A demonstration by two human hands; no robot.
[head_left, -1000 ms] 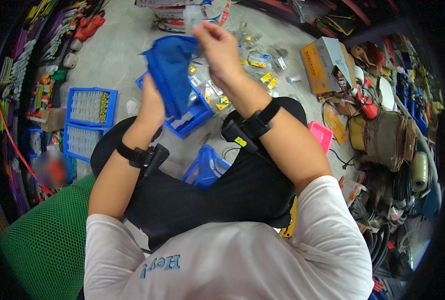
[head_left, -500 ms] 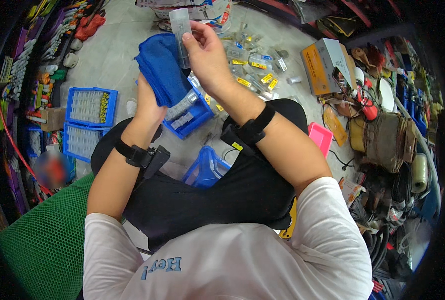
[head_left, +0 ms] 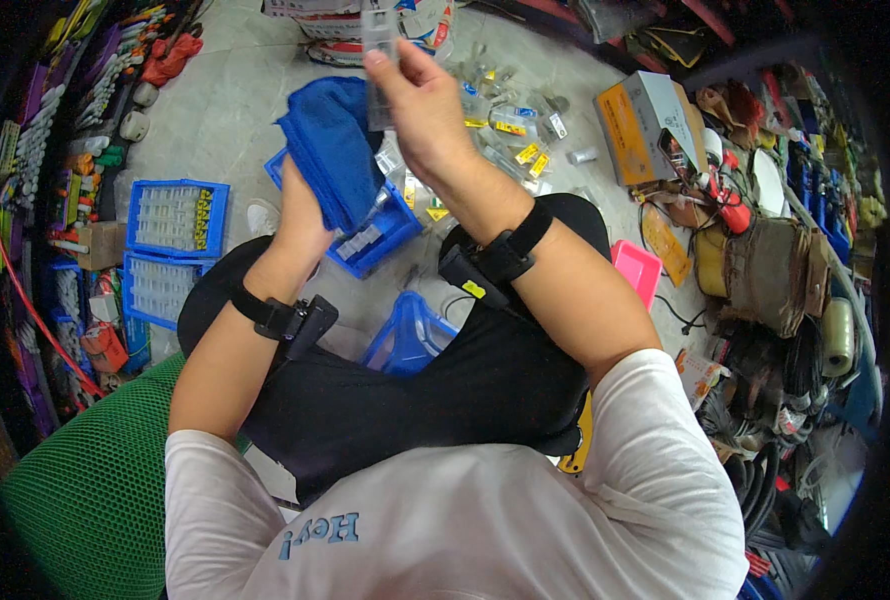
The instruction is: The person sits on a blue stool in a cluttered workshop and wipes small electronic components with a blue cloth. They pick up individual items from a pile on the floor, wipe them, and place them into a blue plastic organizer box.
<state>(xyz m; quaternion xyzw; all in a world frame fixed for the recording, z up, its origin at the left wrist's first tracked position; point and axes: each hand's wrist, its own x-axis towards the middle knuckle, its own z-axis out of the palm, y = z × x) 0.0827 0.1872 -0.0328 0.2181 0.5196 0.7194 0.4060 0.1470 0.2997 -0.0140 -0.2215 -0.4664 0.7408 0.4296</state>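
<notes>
A folded blue cloth lies in my left hand, its fingers mostly hidden under the fabric. My right hand pinches a long, narrow clear plastic case between thumb and fingers. The case stands roughly upright beside the cloth's right edge; whether the two touch, I cannot tell. Below both hands a blue plastic bin on the floor holds clear pieces. To the right of my right hand, several clear cases with yellow labels lie scattered on the floor.
Blue trays of clear compartments stand at the left. An orange and grey box sits right of the cases, near cluttered cables and tools. A pink tray is by my right knee, an empty-looking blue bin between my legs.
My right hand has risen slightly with the clear case, which reaches closer to the top edge. The blue cloth in my left hand has shifted a little and hangs lower.
</notes>
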